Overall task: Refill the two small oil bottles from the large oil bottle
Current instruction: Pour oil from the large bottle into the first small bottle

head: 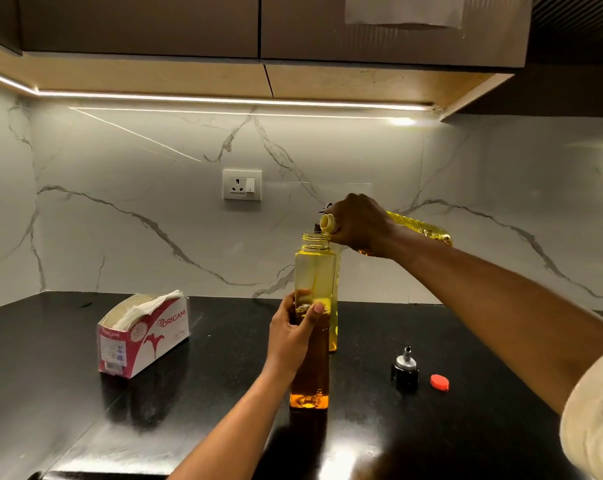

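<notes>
Pouring | right hand (359,223) grips tilted big bottle (417,228), mouth over small bottle (312,327) | left hand (293,336) grips it steady against tipping

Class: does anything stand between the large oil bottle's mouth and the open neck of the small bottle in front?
Nothing visible does. The large yellow plastic oil bottle tips just above the tall clear small bottle; the black-and-silver pourer cap stands aside on the black counter.

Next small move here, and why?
Probably the right hand should hold the large bottle at this tilt and pour: its mouth sits over the open neck of the front small bottle, which the left hand grips, and the oil seems only about halfway up.
</notes>
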Demonstrator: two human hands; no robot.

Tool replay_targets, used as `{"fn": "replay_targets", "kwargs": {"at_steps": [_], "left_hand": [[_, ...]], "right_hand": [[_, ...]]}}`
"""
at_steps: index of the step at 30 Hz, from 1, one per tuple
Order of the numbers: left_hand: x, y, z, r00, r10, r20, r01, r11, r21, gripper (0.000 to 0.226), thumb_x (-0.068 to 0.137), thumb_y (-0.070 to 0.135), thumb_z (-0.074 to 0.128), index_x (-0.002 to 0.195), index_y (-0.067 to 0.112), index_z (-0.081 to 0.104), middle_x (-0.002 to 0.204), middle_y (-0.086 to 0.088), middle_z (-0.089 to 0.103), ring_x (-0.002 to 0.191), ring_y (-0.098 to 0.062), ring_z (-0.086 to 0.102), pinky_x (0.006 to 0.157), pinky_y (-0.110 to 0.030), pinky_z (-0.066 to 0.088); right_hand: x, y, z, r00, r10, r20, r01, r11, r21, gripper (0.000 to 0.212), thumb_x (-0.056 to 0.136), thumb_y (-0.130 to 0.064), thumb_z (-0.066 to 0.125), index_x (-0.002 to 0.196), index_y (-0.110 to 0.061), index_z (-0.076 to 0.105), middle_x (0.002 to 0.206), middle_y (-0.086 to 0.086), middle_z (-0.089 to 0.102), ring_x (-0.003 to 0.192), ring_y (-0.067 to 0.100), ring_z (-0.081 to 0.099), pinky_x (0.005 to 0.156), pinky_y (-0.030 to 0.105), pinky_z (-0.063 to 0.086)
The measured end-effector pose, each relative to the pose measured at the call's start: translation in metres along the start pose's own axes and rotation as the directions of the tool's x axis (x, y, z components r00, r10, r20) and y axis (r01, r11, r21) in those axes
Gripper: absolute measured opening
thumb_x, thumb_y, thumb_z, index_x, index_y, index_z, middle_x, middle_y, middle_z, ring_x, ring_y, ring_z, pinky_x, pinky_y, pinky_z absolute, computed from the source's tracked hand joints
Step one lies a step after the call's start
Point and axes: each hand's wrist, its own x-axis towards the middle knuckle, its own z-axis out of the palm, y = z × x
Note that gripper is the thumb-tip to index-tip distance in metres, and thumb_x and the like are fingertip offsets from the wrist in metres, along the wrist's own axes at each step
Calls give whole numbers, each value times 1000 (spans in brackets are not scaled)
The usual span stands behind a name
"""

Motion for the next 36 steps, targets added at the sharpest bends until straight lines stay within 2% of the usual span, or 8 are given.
{"fn": "replay_targets", "kwargs": {"at_steps": [3, 8, 12, 17, 22, 28, 33, 36], "left_hand": [[0, 1, 0, 1000, -4, 1, 4, 1000, -4, 93, 51, 79, 70, 119, 18, 55, 103, -3, 70, 92, -19, 71, 71, -29, 57], [-1, 1, 0, 1000, -4, 5, 4, 1000, 7, 96, 51, 80, 70, 121, 16, 54, 105, -4, 68, 93, -19, 71, 75, -33, 59], [-1, 1, -1, 1000, -10, 2, 10, 999, 31, 95, 51, 81, 68, 121, 18, 54, 106, -2, 68, 95, -19, 70, 81, -40, 58], [-1, 1, -1, 1000, -21, -1, 21, 999, 34, 94, 52, 81, 67, 121, 20, 54, 108, -1, 67, 97, -19, 69, 83, -43, 58], [-1, 1, -1, 1000, -15, -1, 15, 1000, 24, 94, 51, 81, 68, 120, 20, 54, 106, 0, 67, 94, -18, 70, 78, -39, 59], [-3, 4, 0, 1000, 3, -11, -2, 1000, 14, 93, 51, 81, 68, 119, 20, 55, 102, 1, 67, 90, -16, 71, 68, -28, 58], [-3, 2, -1, 1000, -7, -8, 7, 1000, 7, 93, 51, 81, 69, 119, 20, 54, 104, 0, 67, 91, -17, 71, 73, -33, 59], [-2, 2, 0, 1000, -14, -7, 14, 1000, 5, 91, 51, 80, 69, 119, 21, 55, 105, -1, 67, 92, -18, 71, 72, -32, 59]], "right_hand": [[-1, 0, -2, 999, 20, 29, -21, 1000, 16, 20, 81, -34, 62, 82, -16, 69, 77, 5, 71, 72, 23, 65, 62, 26, 44], [-3, -4, -4, 996, 86, 38, -88, 994, 58, 13, 77, -30, 64, 76, -17, 66, 78, 7, 70, 73, 26, 64, 62, 24, 35], [-9, -6, -2, 994, 108, 33, -112, 984, 142, 21, 78, -29, 67, 86, -10, 69, 82, 8, 70, 74, 21, 62, 64, 24, 39], [-13, -7, -1, 991, 135, 23, -137, 978, 156, 24, 80, -32, 67, 86, -8, 68, 82, 9, 70, 68, 14, 52, 64, 23, 39], [-18, -6, 0, 986, 162, 33, -165, 977, 137, 29, 82, -37, 66, 86, -8, 69, 81, 8, 70, 67, 14, 53, 64, 23, 40], [-20, -9, -3, 983, 180, 37, -183, 972, 148, 30, 83, -36, 66, 89, -7, 69, 81, 7, 69, 68, 14, 53, 64, 23, 38], [-26, -4, 2, 971, 229, 61, -236, 958, 162, 26, 80, -35, 67, 79, -9, 66, 76, 8, 68, 70, 22, 62, 61, 26, 42], [-24, -3, -1, 964, 264, 37, -266, 946, 183, 23, 78, -33, 68, 73, -11, 63, 75, 10, 67, 65, 20, 56, 60, 25, 36]]}}
